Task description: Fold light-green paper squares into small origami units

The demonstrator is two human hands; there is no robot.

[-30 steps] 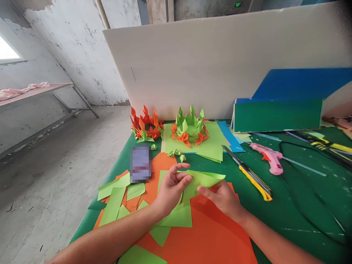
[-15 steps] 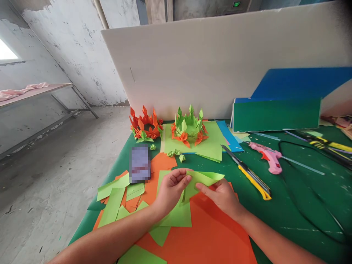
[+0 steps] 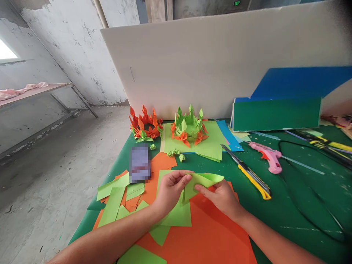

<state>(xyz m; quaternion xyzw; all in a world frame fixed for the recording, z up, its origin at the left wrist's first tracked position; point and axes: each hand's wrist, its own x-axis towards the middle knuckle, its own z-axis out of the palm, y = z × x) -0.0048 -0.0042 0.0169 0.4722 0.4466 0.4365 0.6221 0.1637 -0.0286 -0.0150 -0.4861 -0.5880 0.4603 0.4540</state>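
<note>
A partly folded piece of green paper [image 3: 202, 181] is held up between my two hands. My left hand [image 3: 172, 189] pinches its left end between thumb and fingers. On the right, my right hand [image 3: 220, 194] grips the lower edge, thumb in front and fingers behind. The paper's top edge curls open toward the right. Below it lies a flat green sheet [image 3: 177, 216], resting on a large orange sheet [image 3: 209, 234]. My fingers hide some of the folds.
Behind stand an orange paper crown [image 3: 145, 124] and a green paper crown [image 3: 189, 126]. Small green paper roses [image 3: 182, 158] lie before them. To the right are a yellow utility knife [image 3: 249, 174] and a pink glue gun [image 3: 271, 157] with a cable. Paper scraps [image 3: 112, 206] and a blurred-out rectangular object [image 3: 139, 164] are left.
Almost nothing differs. Both hands keep their grip on the green paper, and its top edge has shifted only slightly.
</note>
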